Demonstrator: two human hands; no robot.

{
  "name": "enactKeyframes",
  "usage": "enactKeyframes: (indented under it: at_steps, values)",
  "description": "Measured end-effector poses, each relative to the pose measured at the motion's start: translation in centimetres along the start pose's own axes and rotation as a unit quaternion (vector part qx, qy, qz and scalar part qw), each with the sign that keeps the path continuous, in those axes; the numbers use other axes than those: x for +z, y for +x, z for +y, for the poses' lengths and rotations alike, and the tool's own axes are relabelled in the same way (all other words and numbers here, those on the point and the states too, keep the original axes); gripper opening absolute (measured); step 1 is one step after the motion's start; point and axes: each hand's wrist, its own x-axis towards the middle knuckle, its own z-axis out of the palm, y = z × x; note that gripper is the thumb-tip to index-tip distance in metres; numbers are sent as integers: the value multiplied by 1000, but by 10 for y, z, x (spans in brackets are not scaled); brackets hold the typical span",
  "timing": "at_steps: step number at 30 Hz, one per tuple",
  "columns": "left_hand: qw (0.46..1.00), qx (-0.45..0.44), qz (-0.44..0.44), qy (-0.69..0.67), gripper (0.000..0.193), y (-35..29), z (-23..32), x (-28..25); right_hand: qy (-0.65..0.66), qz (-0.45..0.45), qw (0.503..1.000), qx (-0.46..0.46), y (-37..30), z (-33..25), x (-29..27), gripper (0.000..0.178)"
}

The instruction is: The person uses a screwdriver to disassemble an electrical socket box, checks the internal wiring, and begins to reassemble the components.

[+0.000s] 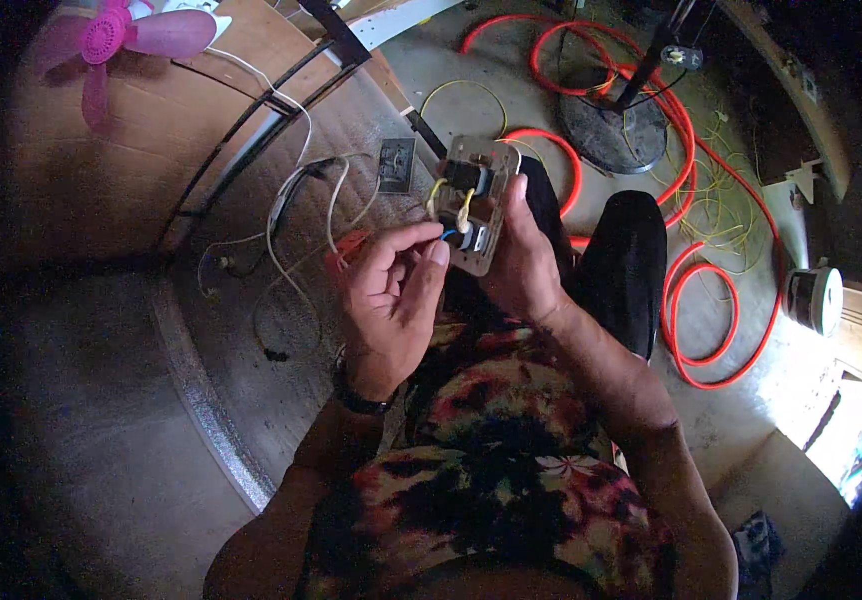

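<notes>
A light-coloured electrical wall plate is held up in front of me, its back side with dark modules turned toward me. My right hand grips its right edge, thumb along the side. Yellow wire loops between the modules. At the lower module, a short blue wire is pinched between the thumb and forefinger of my left hand. I cannot tell whether its end sits in a terminal. Behind my left hand, a red thing shows partly, its kind hidden.
A grey square box and white cables lie to the left. Orange tubing and thin yellow wire coil at right, around a stand's round black base. A pink fan is at far left, a white bucket at right.
</notes>
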Motion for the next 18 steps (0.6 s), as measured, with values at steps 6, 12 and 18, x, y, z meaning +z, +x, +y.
enactKeyframes:
  at_steps: [6, 12, 18]
  values:
    - [989, 88, -47, 106, 17, 2, 6, 2, 38, 21, 999, 30, 8, 9, -13, 66]
    - [999, 30, -42, 14, 14, -2, 4, 7, -30, 49, 997, 48, 8, 7, -14, 62]
    - [998, -52, -31, -6, 13, -4, 17, 7, -61, 104, 992, 40, 15, 6, -14, 61]
